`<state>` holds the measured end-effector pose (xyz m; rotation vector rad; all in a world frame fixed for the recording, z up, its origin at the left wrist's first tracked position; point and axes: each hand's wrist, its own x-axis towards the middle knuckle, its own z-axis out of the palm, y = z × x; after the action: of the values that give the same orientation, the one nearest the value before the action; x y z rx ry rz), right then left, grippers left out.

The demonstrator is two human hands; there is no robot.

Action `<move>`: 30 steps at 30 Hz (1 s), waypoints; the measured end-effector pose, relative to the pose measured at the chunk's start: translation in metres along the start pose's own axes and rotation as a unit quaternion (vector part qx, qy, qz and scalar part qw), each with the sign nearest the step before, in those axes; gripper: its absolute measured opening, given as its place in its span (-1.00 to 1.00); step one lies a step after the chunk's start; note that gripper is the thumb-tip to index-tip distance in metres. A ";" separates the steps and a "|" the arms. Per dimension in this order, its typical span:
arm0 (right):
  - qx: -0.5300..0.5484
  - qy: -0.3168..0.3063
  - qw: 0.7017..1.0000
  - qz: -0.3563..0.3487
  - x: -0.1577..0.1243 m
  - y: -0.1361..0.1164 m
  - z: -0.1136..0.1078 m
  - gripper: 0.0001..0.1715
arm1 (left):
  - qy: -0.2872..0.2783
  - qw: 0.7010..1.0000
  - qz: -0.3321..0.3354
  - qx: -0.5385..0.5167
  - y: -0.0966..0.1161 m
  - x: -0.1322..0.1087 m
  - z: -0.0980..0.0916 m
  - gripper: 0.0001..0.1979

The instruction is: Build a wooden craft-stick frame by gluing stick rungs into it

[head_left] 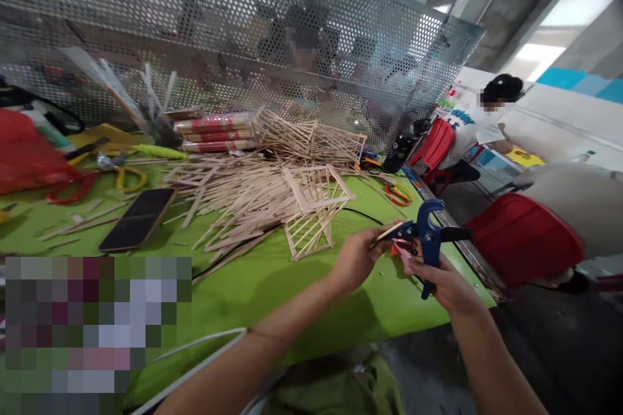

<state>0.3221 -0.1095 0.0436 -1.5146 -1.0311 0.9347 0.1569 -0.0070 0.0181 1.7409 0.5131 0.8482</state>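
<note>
A blue pipe cutter (430,243) with a hooked jaw and a dark blade is between my two hands, above the right end of the green table. My left hand (357,258) closes around the end of one of its handles. A pale strip like a wooden stick (390,231) shows beside those fingers; whether they grip it too, I cannot tell. My right hand (455,285) is wrapped on the cutter's other side, near the lower handle. Between the hands is a small pink-red piece (403,257), partly hidden. Left of my left hand stands a wooden stick frame (311,233).
Loose wooden sticks (243,198) cover the middle of the green table (292,298). Behind them are more stick frames (311,136) and wrapped bundles (219,131). A phone (139,219) lies left, orange-handled pliers (398,193) right. A perforated metal screen (219,32) backs the table. A person (462,123) sits beyond.
</note>
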 end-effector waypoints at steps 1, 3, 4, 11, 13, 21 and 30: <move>0.002 -0.007 1.000 0.003 0.000 0.001 0.000 -0.51 | -0.003 1.000 -0.002 0.007 0.000 0.000 -0.001 -0.66; 0.005 -0.018 1.000 0.009 0.001 0.004 -0.001 -0.53 | -0.011 1.000 -0.010 0.017 -0.001 0.000 -0.001 -0.66; 0.008 -0.013 1.000 0.019 0.002 0.005 -0.001 -0.53 | -0.017 0.999 -0.018 0.019 -0.001 0.000 0.000 -0.67; 0.068 0.013 0.997 0.020 0.004 -0.010 0.002 -0.51 | -0.052 0.993 -0.024 -0.101 0.003 -0.008 -0.006 -0.60; 0.080 -0.021 0.997 -0.009 0.004 -0.022 0.000 -0.51 | -0.025 0.991 -0.023 -0.131 0.007 -0.010 -0.013 -0.61; -0.172 -0.066 0.983 -0.027 0.011 -0.026 -0.023 -0.40 | -0.009 0.985 -0.065 -0.161 0.008 -0.009 -0.023 -0.61; -0.283 -0.106 0.953 -0.023 0.015 -0.035 -0.012 -0.50 | -0.032 0.985 -0.072 -0.153 0.007 -0.007 -0.019 -0.59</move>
<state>0.3336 -0.0953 0.0791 -1.8693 -1.5807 0.8166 0.1371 -0.0019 0.0261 1.4269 0.4340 0.7238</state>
